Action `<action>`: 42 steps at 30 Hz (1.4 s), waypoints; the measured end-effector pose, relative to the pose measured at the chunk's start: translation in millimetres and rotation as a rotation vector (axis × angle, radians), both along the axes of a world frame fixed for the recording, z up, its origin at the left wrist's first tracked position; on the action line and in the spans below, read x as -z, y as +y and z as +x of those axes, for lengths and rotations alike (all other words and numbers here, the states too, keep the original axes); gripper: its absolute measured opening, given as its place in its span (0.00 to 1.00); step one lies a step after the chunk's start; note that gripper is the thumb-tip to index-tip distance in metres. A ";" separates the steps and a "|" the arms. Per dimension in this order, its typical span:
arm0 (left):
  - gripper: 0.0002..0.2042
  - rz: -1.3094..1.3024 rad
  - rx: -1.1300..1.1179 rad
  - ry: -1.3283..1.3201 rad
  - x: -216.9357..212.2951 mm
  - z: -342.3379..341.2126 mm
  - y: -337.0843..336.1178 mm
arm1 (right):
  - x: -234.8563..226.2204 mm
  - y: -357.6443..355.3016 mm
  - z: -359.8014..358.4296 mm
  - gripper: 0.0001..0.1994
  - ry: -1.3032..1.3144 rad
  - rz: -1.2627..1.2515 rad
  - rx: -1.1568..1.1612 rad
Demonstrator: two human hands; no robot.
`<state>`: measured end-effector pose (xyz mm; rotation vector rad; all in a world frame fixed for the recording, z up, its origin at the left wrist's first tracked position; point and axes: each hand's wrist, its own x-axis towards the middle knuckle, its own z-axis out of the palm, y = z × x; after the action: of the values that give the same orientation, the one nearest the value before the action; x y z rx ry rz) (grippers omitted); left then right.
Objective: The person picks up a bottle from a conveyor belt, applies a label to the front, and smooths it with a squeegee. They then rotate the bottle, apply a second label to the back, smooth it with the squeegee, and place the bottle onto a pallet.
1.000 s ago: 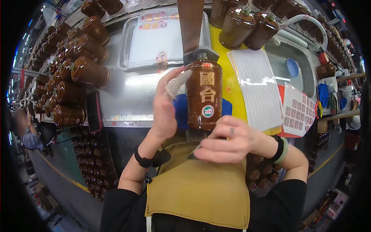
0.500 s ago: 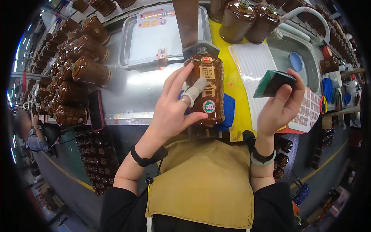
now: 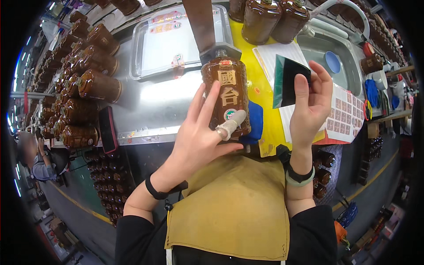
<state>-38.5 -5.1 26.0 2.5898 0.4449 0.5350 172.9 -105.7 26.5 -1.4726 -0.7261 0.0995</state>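
Just beyond the tan apron is a brown bottle; the left hand lies across its front, grip spread wide, 1 finger wrapped in white. Off to the right, the right hand has its grip around a flat green-and-black tool, held apart from the bottle.
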 end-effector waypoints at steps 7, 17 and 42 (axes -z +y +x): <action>0.32 0.090 -0.111 -0.174 29.1 -2.2 -9.6 | 6.8 10.3 -33.0 0.10 0.087 -0.160 -0.171; 0.40 0.327 0.036 -0.028 7.3 12.8 24.5 | 28.1 2.3 -7.8 0.08 0.033 -0.206 -0.079; 0.38 0.299 -0.083 -0.057 16.1 8.5 29.3 | 11.6 -9.7 5.7 0.16 -0.182 -0.161 -0.167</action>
<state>-30.0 24.3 9.9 2.8395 0.4864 0.7533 178.6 -115.4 14.9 -1.5863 -1.0084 0.1557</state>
